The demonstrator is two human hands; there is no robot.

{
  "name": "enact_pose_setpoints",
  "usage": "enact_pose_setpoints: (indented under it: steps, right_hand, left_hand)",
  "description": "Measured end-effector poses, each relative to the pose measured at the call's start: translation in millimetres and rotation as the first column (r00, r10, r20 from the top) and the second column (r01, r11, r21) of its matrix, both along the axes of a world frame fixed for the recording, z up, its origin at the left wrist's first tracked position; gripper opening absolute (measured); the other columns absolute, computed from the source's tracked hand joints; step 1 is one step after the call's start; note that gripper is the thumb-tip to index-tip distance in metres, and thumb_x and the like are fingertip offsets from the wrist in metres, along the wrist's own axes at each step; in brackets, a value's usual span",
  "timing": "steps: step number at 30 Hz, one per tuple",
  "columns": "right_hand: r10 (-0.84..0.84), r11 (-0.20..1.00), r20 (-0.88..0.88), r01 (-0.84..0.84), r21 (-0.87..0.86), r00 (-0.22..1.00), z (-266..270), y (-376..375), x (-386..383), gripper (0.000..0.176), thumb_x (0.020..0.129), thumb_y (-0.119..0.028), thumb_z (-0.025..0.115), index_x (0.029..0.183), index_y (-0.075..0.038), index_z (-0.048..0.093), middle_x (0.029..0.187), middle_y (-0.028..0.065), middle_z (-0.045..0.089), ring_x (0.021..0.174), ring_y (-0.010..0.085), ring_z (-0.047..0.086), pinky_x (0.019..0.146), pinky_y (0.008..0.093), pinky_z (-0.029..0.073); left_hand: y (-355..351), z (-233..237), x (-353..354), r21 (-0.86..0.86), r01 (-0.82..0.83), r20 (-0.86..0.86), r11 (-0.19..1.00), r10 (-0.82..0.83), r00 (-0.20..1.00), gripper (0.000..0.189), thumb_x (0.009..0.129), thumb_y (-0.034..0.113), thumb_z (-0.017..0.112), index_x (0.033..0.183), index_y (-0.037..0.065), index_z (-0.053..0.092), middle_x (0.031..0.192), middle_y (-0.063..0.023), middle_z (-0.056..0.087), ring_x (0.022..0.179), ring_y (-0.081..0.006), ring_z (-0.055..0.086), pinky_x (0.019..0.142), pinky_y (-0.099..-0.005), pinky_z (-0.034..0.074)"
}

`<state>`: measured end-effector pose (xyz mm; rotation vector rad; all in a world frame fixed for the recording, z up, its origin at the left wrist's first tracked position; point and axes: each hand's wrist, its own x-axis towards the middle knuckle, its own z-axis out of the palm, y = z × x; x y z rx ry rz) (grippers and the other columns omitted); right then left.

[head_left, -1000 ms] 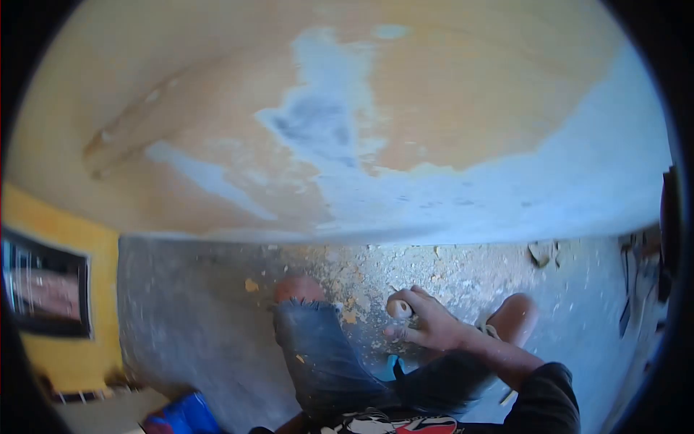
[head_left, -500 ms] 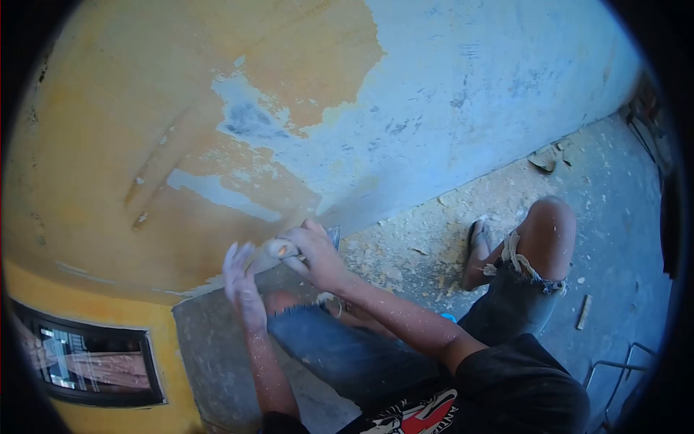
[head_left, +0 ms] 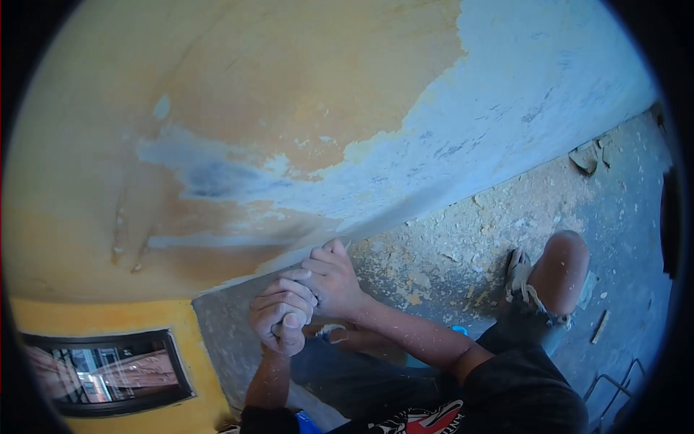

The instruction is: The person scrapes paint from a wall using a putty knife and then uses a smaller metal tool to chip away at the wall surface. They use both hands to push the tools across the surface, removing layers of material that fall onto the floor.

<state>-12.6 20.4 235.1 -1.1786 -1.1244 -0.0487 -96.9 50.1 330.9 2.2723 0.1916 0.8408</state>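
Observation:
My right hand (head_left: 334, 281) is closed round a scraper, low in front of the wall. Most of the tool is hidden by my fingers; a sliver of its blade (head_left: 348, 245) shows beyond the knuckles. My left hand (head_left: 283, 309) presses against the right, its fingers curled over the handle end. Both hands and forearms are speckled with pale dust. Ahead is the wall (head_left: 289, 87), with yellow-orange paint on the left and a ragged, pale bluish stripped area (head_left: 434, 145) running to the right.
Paint flakes (head_left: 426, 253) litter the floor along the wall's foot. Larger peeled pieces (head_left: 584, 160) lie at the far right. My bent knee (head_left: 564, 267) is on the right, near a small stick (head_left: 600, 327) and metal bars (head_left: 614, 387). A dark-framed window (head_left: 108, 372) sits lower left.
My left hand, spread and blurred before, has closed over the handle end beside my right hand. The view has shifted, so the wall patches and floor appear in different places.

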Motion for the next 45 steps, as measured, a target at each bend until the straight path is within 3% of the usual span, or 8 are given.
enact_pose_setpoints:
  steps: [6,11,19,32,34,38,40,45]
  right_hand:
    - [-0.265,0.964,-0.001,0.265,0.013,0.964,-35,18,24,0.022,0.079,-0.026,0.073,0.073,-0.013,0.055,0.071,0.0019,0.045,0.073,0.0236,0.047,0.073,0.0407,0.036]
    - [-0.293,0.944,-0.066,0.299,0.141,0.954,-24,30,9,0.036,0.086,-0.020,0.073,0.063,-0.014,0.046,0.064,0.0023,0.038,0.069,0.0237,0.041,0.068,0.0401,0.031]
    - [-0.363,0.886,-0.108,0.378,0.269,0.926,14,42,14,0.034,0.082,-0.019,0.074,0.063,-0.014,0.047,0.065,0.0012,0.038,0.067,0.0226,0.041,0.067,0.0394,0.031]
    - [-0.371,0.862,-0.052,0.365,0.352,0.927,-8,44,31,0.038,0.080,-0.019,0.078,0.060,-0.014,0.045,0.063,0.0001,0.035,0.062,0.0212,0.040,0.061,0.0389,0.031]
    - [-0.360,0.861,-0.057,0.356,0.363,0.931,-12,46,35,0.038,0.080,-0.018,0.079,0.061,-0.015,0.046,0.063,0.0000,0.035,0.062,0.0213,0.040,0.061,0.0390,0.031]
    - [-0.416,0.848,-0.024,0.397,0.351,0.909,-26,49,26,0.038,0.077,-0.017,0.080,0.061,-0.016,0.046,0.063,0.0002,0.036,0.063,0.0221,0.041,0.060,0.0399,0.031]
    - [-0.420,0.845,-0.060,0.415,0.339,0.905,-25,47,34,0.038,0.076,-0.017,0.080,0.061,-0.017,0.046,0.063,0.0004,0.036,0.063,0.0224,0.042,0.060,0.0402,0.031]
    - [-0.493,0.825,-0.086,0.497,0.268,0.866,-38,60,44,0.041,0.073,-0.020,0.083,0.060,-0.018,0.045,0.062,-0.0017,0.034,0.062,0.0201,0.041,0.060,0.0385,0.032]
  left_hand:
    - [8,-11,31,0.329,0.119,-0.028,0.937,-0.116,0.993,0.052,0.108,0.032,0.044,0.062,0.009,0.040,0.051,-0.0034,0.050,0.057,-0.0207,0.063,0.084,-0.0517,0.057]
    - [10,-22,11,-0.005,0.276,0.163,0.961,-0.271,0.949,0.058,0.101,0.049,0.055,0.065,0.007,0.038,0.055,-0.0063,0.043,0.049,-0.0210,0.044,0.052,-0.0373,0.040]
    - [23,12,23,-0.093,0.453,0.132,0.887,-0.440,0.888,0.067,0.097,0.054,0.056,0.055,0.006,0.035,0.047,-0.0057,0.040,0.044,-0.0219,0.041,0.052,-0.0377,0.037]
    - [23,-24,26,-0.146,0.399,0.255,0.905,-0.355,0.899,0.069,0.099,0.049,0.052,0.050,0.004,0.034,0.047,-0.0043,0.041,0.044,-0.0234,0.048,0.110,-0.0470,0.040]
    - [4,-18,32,-0.010,0.381,0.351,0.925,-0.353,0.867,0.057,0.098,0.043,0.050,0.056,0.009,0.034,0.043,-0.0019,0.035,0.039,-0.0157,0.035,0.075,-0.0407,0.050]
    - [35,-45,26,-0.044,0.404,0.295,0.914,-0.375,0.879,0.054,0.097,0.041,0.051,0.056,0.011,0.034,0.043,0.0011,0.036,0.037,-0.0144,0.037,0.067,-0.0375,0.050]
    - [3,-33,8,0.085,-0.095,0.077,0.992,0.089,0.993,0.050,0.095,0.036,0.052,0.056,0.012,0.033,0.045,0.0016,0.036,0.038,-0.0147,0.035,0.054,-0.0343,0.042]
    - [51,-56,50,-0.079,0.468,0.321,0.880,-0.422,0.848,0.047,0.093,0.019,0.056,0.052,0.014,0.034,0.043,0.0015,0.037,0.037,-0.0133,0.036,0.050,-0.0310,0.042]
